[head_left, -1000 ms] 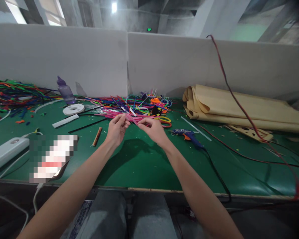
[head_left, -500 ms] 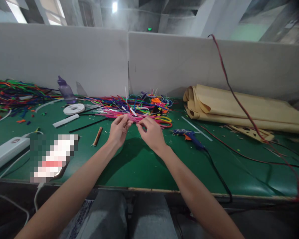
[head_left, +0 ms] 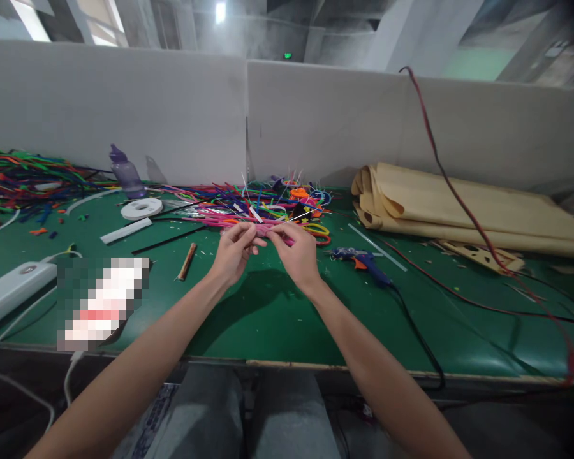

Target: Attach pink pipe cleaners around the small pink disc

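My left hand (head_left: 234, 250) is closed, thumb and forefinger pinched on a pink pipe cleaner (head_left: 262, 228) in front of me. From the other side, my right hand (head_left: 296, 252) pinches the same pink piece, its fingertips close to the left ones. A thin pale strand (head_left: 309, 217) sticks out by the right hand; whether it belongs to the held piece I cannot tell. Just behind my hands lie more pink pipe cleaners (head_left: 205, 220) and a tangled heap of coloured ones. Yellow and red loops (head_left: 320, 231) lie beside my right hand.
A blue glue gun (head_left: 370, 271) with a cord lies at right, near rolled brown paper (head_left: 459, 201). Leftward are a white spool (head_left: 142, 209), a purple bottle (head_left: 127, 172), a brown stick (head_left: 187, 261), a blurred-out phone (head_left: 105, 303) and a power strip (head_left: 14, 290).
Both hands have shifted slightly right and a little toward me, with the fingertips still close together. The pale strand by the right hand now shows more plainly.
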A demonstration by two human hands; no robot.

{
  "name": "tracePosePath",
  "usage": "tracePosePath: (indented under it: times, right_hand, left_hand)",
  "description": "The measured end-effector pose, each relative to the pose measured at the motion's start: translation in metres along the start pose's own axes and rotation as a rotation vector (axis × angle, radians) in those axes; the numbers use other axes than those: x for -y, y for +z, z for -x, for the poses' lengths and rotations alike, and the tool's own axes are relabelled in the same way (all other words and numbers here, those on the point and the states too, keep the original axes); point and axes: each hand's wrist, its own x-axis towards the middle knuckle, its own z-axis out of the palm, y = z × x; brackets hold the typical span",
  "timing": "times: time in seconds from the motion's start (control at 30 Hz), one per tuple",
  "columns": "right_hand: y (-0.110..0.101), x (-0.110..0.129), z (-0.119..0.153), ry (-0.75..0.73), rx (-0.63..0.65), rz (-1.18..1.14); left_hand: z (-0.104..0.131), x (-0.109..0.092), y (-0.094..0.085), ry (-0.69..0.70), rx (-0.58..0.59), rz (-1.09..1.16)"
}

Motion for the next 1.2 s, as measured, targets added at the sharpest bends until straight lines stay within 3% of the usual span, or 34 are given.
tracePosePath:
  times: [0.37, 0.5, 0.8, 1.2]
  right_hand:
    - [-0.001, 0.001, -0.001, 0.003, -0.031, -0.019]
    - [-0.001, -0.001, -0.001, 0.001, -0.014, 0.010]
    - [-0.002, -0.002, 0.005, -0.192, -0.075, 0.320]
    - [0.005, -0.003, 0.015, -0.232, 0.005, 0.471]
  left_hand:
    - [0.002, -0.002, 0.004, -0.061, -0.031, 0.065]
    - [0.001, -0.001, 0.003, -0.025, -0.057, 0.029]
    - [0.002, 0.002, 0.004, 0.037, -0.074, 0.024]
    - [0.003, 0.000, 0.006, -0.002, -0.111, 0.134]
